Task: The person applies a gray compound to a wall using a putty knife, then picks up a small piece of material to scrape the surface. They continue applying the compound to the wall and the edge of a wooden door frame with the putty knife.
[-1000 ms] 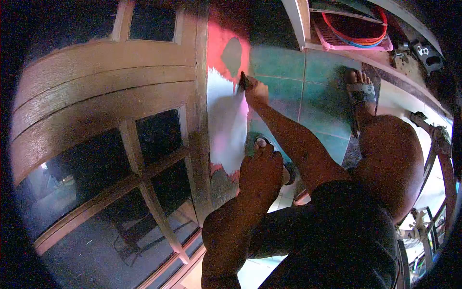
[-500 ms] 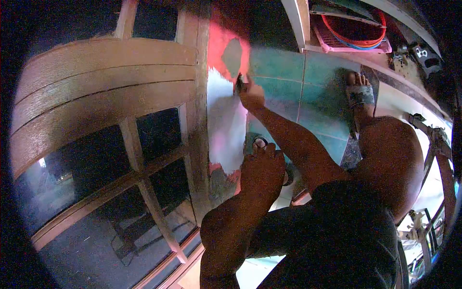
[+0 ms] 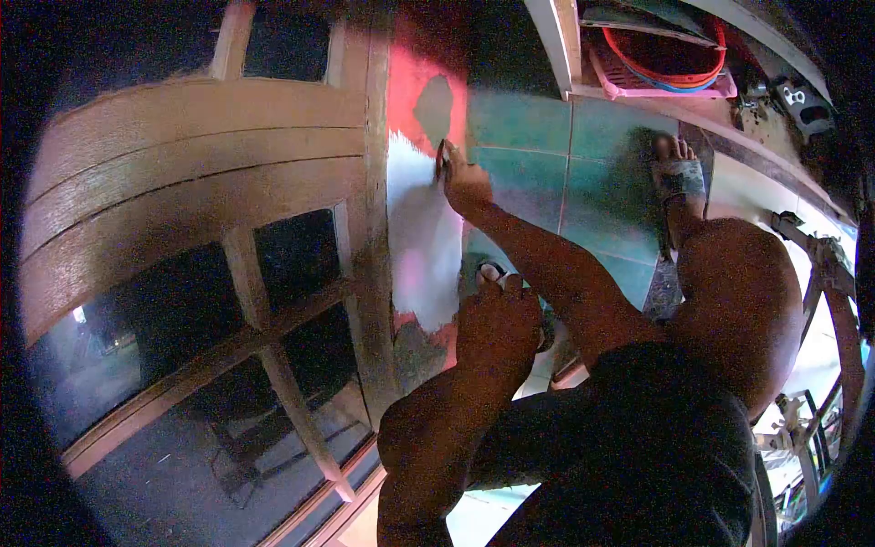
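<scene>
My right hand [image 3: 468, 189] is closed on a slim paintbrush [image 3: 442, 157], seen nearly edge-on. The brush lies against a narrow strip of wall at the ragged border between white paint [image 3: 424, 255] and pink-red paint [image 3: 410, 82]. A grey bare patch [image 3: 433, 105] shows within the pink just above it. Lower down, my left hand [image 3: 499, 319] has its fingers curled over a small round paint container [image 3: 492, 271]. Some white and a dark rim show there; most of the container is hidden under the hand. Another grey patch [image 3: 419, 354] lies below the white paint.
A wooden door frame with dark glass panes [image 3: 301, 255] borders the wall strip at left. Green tiles [image 3: 519, 182] lie to its right. My sandalled foot [image 3: 679, 169] and bent knee [image 3: 743, 301] are at right. A pink basket [image 3: 620, 77] sits on a shelf above.
My right hand and the brush have shifted slightly left, with the brush now further over the painted strip. My left hand stays in place. The view has moved a little.
</scene>
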Available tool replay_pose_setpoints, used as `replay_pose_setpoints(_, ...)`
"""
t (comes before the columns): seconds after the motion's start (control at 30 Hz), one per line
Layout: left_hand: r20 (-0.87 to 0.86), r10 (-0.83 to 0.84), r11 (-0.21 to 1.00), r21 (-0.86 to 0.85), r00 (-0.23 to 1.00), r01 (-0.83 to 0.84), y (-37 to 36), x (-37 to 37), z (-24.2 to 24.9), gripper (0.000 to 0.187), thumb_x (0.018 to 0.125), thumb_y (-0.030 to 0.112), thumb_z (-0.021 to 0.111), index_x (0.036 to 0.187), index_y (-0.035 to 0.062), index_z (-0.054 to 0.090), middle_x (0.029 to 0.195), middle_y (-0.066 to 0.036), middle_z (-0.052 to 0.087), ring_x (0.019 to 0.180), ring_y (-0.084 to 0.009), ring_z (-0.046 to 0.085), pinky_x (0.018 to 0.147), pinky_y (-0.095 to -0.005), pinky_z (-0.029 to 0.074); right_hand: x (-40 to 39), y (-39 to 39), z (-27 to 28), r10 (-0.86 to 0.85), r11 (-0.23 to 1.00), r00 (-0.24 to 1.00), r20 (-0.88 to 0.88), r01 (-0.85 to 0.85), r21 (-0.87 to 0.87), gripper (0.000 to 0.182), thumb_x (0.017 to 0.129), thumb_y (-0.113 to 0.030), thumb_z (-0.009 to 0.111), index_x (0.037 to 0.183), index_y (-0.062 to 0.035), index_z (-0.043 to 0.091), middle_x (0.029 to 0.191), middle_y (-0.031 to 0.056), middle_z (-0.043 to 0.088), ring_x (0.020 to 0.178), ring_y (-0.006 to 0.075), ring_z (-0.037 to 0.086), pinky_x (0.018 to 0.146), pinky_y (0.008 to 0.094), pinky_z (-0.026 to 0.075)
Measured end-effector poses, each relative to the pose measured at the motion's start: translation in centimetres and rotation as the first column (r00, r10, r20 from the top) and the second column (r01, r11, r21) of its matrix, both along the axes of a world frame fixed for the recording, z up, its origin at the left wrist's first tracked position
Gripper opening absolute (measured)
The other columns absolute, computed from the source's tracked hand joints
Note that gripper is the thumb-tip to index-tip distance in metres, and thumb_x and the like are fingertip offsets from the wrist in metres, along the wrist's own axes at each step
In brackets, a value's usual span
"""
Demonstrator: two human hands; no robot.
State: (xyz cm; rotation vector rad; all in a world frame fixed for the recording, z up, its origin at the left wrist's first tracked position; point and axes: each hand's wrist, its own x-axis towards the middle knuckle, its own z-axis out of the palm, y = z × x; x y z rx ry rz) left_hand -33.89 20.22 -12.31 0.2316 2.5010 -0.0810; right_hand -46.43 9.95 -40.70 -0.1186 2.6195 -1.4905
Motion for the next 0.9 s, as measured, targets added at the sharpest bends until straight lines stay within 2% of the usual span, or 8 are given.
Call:
replay_pose_setpoints(0.2, 0.007, -0.045, 0.998, -0.048, 0.999, 0.046, -0.6, -0.8, 0.6, 0.03, 0.078, 0.019, 0.071, 0.105, 0.0048, 0.069, 0.109, -0.014, 0.063, 0.109, -0.0317, 0.064, 0.082, -0.0462, 0.055, -0.4, 1.3, 0.2, -0.13, 0.991, 0.978, 0.166, 0.134, -0.014, 0.056, 0.096, -0.028, 0.052, 0.147, -0.0102, 0.038, 0.07, 0.0244, 0.064, 0.061, 0.0456, 0.062, 0.057, 0.0591, 0.049)
replay_pose_setpoints(0.3, 0.207, 0.105, 0.994, -0.038, 0.973, -0.099, -0.8, -1.2, 0.5, 0.03, 0.078, 0.019, 0.071, 0.105, 0.0049, 0.069, 0.11, -0.015, 0.063, 0.102, -0.0289, 0.067, 0.08, -0.0455, 0.055, -1.0, 0.7, 0.6, -0.191, 0.98, 0.947, 0.258, 0.199, -0.005, 0.066, 0.095, -0.035, 0.055, 0.152, -0.0112, 0.031, 0.067, 0.0254, 0.063, 0.062, 0.0458, 0.062, 0.058, 0.0593, 0.048)
replay_pose_setpoints(0.37, 0.022, 0.053, 0.998, -0.038, 0.998, -0.052, -1.3, -0.2, -0.3, 0.029, 0.078, 0.019, 0.07, 0.103, 0.0046, 0.069, 0.109, -0.015, 0.063, 0.098, -0.0279, 0.068, 0.08, -0.0459, 0.055, -1.0, -0.6, 1.6, -0.137, 0.99, 0.979, 0.149, 0.138, 0.003, 0.072, 0.093, -0.038, 0.057, 0.154, -0.0131, 0.027, 0.066, 0.0257, 0.062, 0.058, 0.0455, 0.061, 0.057, 0.0589, 0.048)
replay_pose_setpoints(0.5, 0.018, 0.021, 0.999, 0.044, 1.0, -0.022, -1.4, 0.0, -0.3, 0.029, 0.078, 0.021, 0.07, 0.102, 0.0041, 0.068, 0.11, -0.016, 0.062, 0.099, -0.0286, 0.068, 0.08, -0.0453, 0.055, -0.7, 0.9, 2.2, 0.059, 0.997, 0.992, 0.115, -0.052, -0.062, 0.068, 0.095, -0.031, 0.056, 0.154, -0.0124, 0.027, 0.075, 0.0258, 0.067, 0.057, 0.0446, 0.061, 0.057, 0.058, 0.049)
replay_pose_setpoints(0.63, 0.076, 0.034, 0.999, -0.012, 0.997, -0.033, -0.4, -1.6, 0.7, 0.03, 0.078, 0.022, 0.07, 0.102, 0.0033, 0.068, 0.11, -0.016, 0.062, 0.1, -0.0283, 0.067, 0.078, -0.0438, 0.056, 0.4, 1.2, -2.7, -0.02, 1.0, 0.998, -0.052, 0.02, 0.012, 0.062, 0.095, -0.026, 0.053, 0.15, -0.0084, 0.033, 0.08, 0.0244, 0.069, 0.061, 0.0449, 0.063, 0.06, 0.0587, 0.051)
replay_pose_setpoints(0.7, 0.186, 0.108, 0.993, -0.073, 0.977, -0.096, -0.4, -1.6, 0.7, 0.03, 0.078, 0.022, 0.07, 0.102, 0.003, 0.068, 0.11, -0.016, 0.062, 0.1, -0.0288, 0.067, 0.078, -0.0433, 0.056, 0.4, 2.3, -3.0, -0.2, 0.975, 0.979, 0.025, 0.202, -0.098, 0.056, 0.094, -0.025, 0.052, 0.145, -0.0053, 0.041, 0.083, 0.024, 0.07, 0.063, 0.0454, 0.064, 0.062, 0.0588, 0.051)
replay_pose_setpoints(0.73, 0.142, 0.089, 0.996, -0.039, 0.986, -0.084, -0.5, -1.4, 0.7, 0.03, 0.078, 0.022, 0.07, 0.102, 0.0028, 0.068, 0.11, -0.016, 0.062, 0.101, -0.0292, 0.067, 0.077, -0.0431, 0.056, -0.2, 3.2, -1.2, -0.195, 0.972, 0.94, 0.281, 0.224, -0.075, 0.055, 0.094, -0.026, 0.051, 0.144, -0.0049, 0.043, 0.086, 0.0258, 0.07, 0.065, 0.0467, 0.064, 0.063, 0.0585, 0.052)
replay_pose_setpoints(0.9, 0.093, 0.056, 0.998, 0.022, 0.994, -0.058, -1.0, -0.9, 0.6, 0.03, 0.078, 0.021, 0.07, 0.102, 0.0033, 0.067, 0.11, -0.016, 0.061, 0.101, -0.0306, 0.066, 0.075, -0.0431, 0.056, -1.6, 2.5, -0.6, -0.186, 0.958, 0.917, 0.352, 0.249, -0.144, 0.063, 0.095, -0.037, 0.053, 0.147, -0.0064, 0.037, 0.084, 0.0265, 0.069, 0.075, 0.0483, 0.065, 0.069, 0.059, 0.051)
